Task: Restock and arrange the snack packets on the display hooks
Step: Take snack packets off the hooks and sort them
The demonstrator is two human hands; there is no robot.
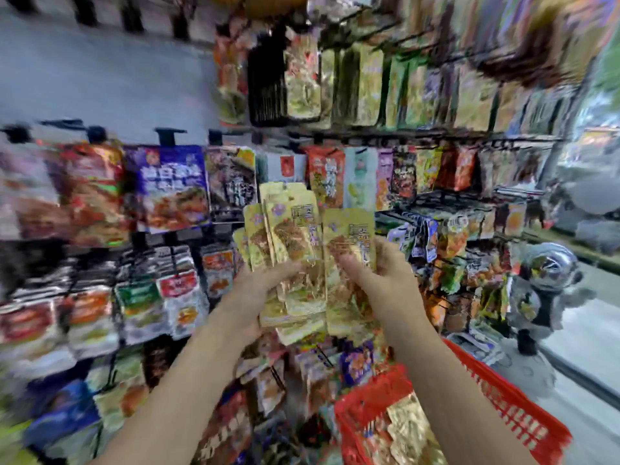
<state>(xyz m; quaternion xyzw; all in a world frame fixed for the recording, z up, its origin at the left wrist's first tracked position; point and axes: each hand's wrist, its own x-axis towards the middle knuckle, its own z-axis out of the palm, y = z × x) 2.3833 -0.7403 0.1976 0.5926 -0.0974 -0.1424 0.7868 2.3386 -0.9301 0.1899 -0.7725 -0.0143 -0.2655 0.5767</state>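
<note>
Shiny gold foil snack packets (295, 229) are gripped fanned in the left hand (258, 290); one gets pinched by the right hand (379, 276).

A wall display rack (436, 134) of hooks carries rows of hanging snack packets (167, 186), blurred here.

Left hand (258, 290): bare, no ring or glove visible | Right hand (379, 280): bare, no ring or glove visible | Forearms: both uncovered from the lower frame edge to the wrists, no sleeve, watch or bracelet in sight | Detail: heavy blur leaves nails and finer markings unreadable
</note>
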